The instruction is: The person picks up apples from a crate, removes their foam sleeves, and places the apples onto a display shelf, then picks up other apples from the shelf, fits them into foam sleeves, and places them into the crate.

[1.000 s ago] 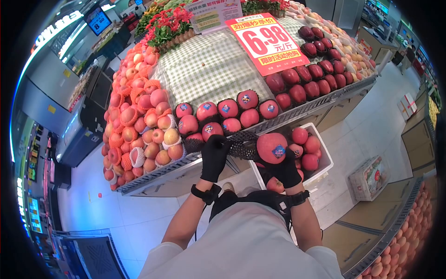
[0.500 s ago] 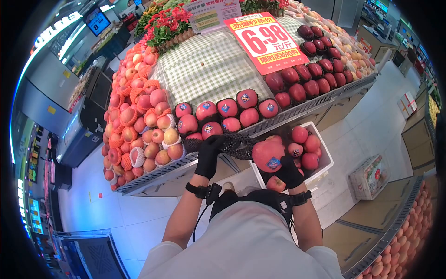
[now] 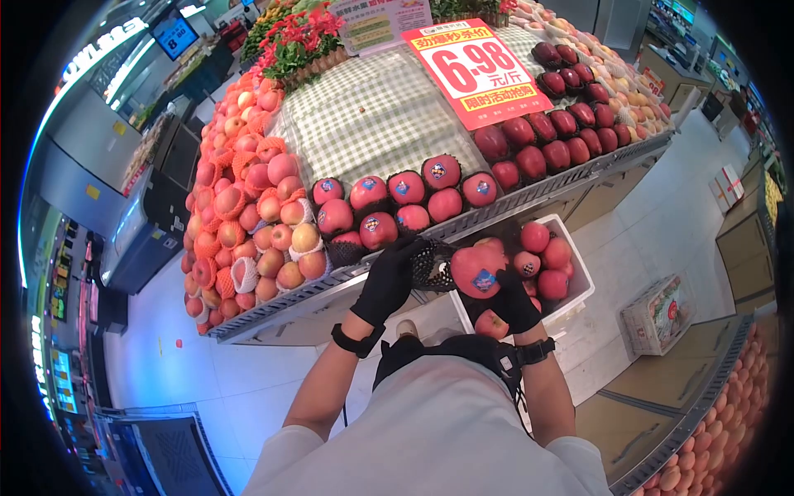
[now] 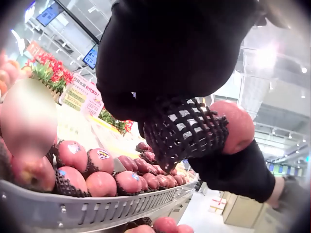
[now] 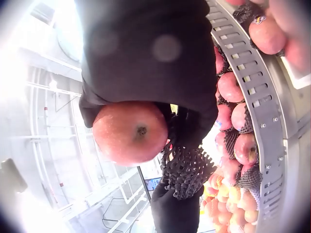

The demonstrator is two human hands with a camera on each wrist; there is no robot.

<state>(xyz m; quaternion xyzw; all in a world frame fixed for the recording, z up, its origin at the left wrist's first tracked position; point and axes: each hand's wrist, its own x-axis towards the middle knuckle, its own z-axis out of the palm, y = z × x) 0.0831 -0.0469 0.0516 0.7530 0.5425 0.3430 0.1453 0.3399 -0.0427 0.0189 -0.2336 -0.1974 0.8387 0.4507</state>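
A large red apple [image 3: 477, 271] with a blue sticker is gripped in the gloved right hand [image 3: 514, 304], above the white box. The gloved left hand [image 3: 387, 280] pinches a black foam net [image 3: 432, 266] whose far end meets the apple's left side. In the left wrist view the net [image 4: 184, 128] spreads open against the apple [image 4: 235, 127]. From the right wrist view, the apple [image 5: 130, 133] sits under the right hand [image 5: 150, 53], bare on its visible side, with the net [image 5: 187, 170] beside it.
A white box [image 3: 585, 285] of apples stands below the display's grey rail [image 3: 571, 183]. Netted apples [image 3: 378, 231] line the rail, with dark red apples [image 3: 532, 162] to the right. A price sign [image 3: 475, 73] stands behind them. Another box [image 3: 659, 317] is on the floor.
The left hand has come nearer to the apple, and the stretched net is now shorter and bunched. The apple has dropped slightly and moved left from its earliest position, its sticker turned lower.
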